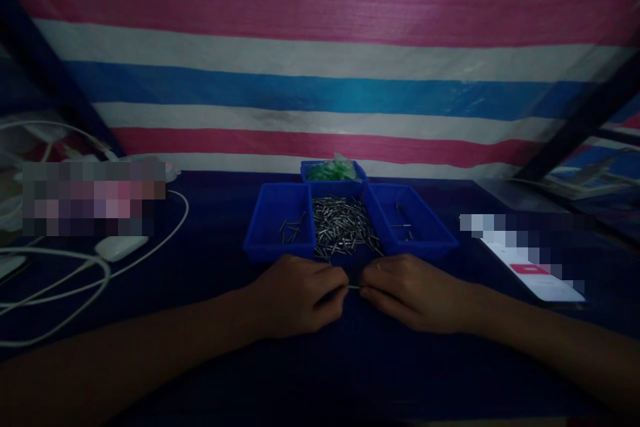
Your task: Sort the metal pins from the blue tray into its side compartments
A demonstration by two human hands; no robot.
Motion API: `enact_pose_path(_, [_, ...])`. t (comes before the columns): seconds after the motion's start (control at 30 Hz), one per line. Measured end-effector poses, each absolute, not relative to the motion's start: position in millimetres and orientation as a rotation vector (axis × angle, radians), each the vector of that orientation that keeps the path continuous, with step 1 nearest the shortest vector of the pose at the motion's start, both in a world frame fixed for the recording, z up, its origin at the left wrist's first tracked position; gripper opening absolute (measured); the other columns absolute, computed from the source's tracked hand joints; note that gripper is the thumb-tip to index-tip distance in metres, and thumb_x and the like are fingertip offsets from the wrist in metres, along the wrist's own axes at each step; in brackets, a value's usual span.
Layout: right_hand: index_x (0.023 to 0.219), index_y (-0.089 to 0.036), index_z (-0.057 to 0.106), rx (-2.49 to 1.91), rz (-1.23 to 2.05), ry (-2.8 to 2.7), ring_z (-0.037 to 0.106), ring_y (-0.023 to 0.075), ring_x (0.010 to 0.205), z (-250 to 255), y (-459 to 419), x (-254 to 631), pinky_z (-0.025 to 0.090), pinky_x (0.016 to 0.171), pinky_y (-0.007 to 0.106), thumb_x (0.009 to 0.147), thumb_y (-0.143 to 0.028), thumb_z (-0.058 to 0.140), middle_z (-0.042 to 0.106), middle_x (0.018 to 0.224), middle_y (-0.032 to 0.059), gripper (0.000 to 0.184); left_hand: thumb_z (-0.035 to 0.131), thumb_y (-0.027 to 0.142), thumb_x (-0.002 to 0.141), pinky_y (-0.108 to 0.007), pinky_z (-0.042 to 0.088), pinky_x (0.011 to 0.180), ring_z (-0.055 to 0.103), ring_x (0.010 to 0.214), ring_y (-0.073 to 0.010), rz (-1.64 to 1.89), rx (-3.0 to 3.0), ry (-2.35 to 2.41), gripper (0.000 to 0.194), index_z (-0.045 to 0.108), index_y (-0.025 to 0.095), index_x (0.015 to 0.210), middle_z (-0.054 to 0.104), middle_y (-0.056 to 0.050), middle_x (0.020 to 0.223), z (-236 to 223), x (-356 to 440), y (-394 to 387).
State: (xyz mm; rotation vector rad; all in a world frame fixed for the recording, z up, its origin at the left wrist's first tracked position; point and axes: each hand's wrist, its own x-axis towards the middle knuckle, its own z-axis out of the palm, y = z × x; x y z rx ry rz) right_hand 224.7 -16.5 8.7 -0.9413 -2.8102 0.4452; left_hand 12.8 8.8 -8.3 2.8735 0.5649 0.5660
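Observation:
A short, thin, pale metal pin [353, 287] spans the small gap between my two hands, low over the dark blue table. My left hand [300, 293] is closed, its thumb and forefinger pinching the left end. At the right end, the fingers of my right hand [413, 290] are pressed together on it; the tips hide whatever else they hold. Just beyond my hands lies a heap of similar metal pins [345, 223]. Blue plastic trays flank it: the left tray [255, 230] and the right tray [440, 233] each hold a few loose pins.
Behind the heap, another blue tray [306, 172] contains green items in clear plastic [337, 168]. White cables [145, 259] and a white device [121, 248] lie at left. A lit phone [537, 273] rests at right. A striped tarpaulin [320, 93] hangs behind the table [390, 373].

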Motion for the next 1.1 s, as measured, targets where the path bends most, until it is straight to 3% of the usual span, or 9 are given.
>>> enact_pose_path(0.33, [0.076, -0.015, 0.047, -0.828, 0.381, -2.763, 0.043, 0.0100, 0.060, 5.7, -18.3, 221.0, 0.036, 0.059, 0.022, 0.089, -0.020, 0.033, 0.048, 0.068, 0.0011, 0.020, 0.043, 0.028, 0.088, -0.019, 0.043, 0.061, 0.057, 0.075, -0.0086, 0.912, 2.977, 0.449, 0.015, 0.052, 0.017, 0.093, 0.060, 0.001, 0.085, -9.3, 15.4, 6.2])
enact_pose_path(0.6, [0.080, -0.015, 0.053, -0.868, 0.441, -2.743, 0.047, 0.0099, 0.062, 5.2, -17.4, 222.9, 0.038, 0.059, 0.022, 0.090, -0.026, 0.036, 0.051, 0.069, 0.0010, 0.023, 0.042, 0.020, 0.086, -0.017, 0.044, 0.068, 0.056, 0.083, -0.0080, 0.834, 2.935, 0.338, 0.011, 0.051, 0.016, 0.090, 0.059, -0.001, 0.097, -8.1, 14.7, 7.4])
enact_pose_path(0.8, [0.083, -0.015, 0.052, -0.994, 0.540, -2.686, 0.051, 0.0091, 0.061, 8.0, -19.1, 226.3, 0.038, 0.056, 0.021, 0.089, -0.031, 0.039, 0.053, 0.070, 0.0006, 0.022, 0.042, 0.022, 0.086, -0.019, 0.043, 0.063, 0.055, 0.070, -0.0094, 0.594, 2.889, 0.559, 0.012, 0.052, 0.016, 0.087, 0.057, 0.001, 0.075, -11.3, 13.9, 12.1])
enact_pose_path(1.1, [0.079, -0.015, 0.050, -0.948, 0.371, -2.757, 0.049, 0.0098, 0.062, 5.4, -18.1, 225.0, 0.038, 0.060, 0.022, 0.089, -0.023, 0.035, 0.052, 0.070, 0.0009, 0.020, 0.039, 0.026, 0.089, -0.022, 0.043, 0.067, 0.053, 0.072, -0.0115, 0.527, 2.897, 0.556, 0.021, 0.055, 0.015, 0.084, 0.056, -0.001, 0.076, -12.7, 17.6, 9.2])
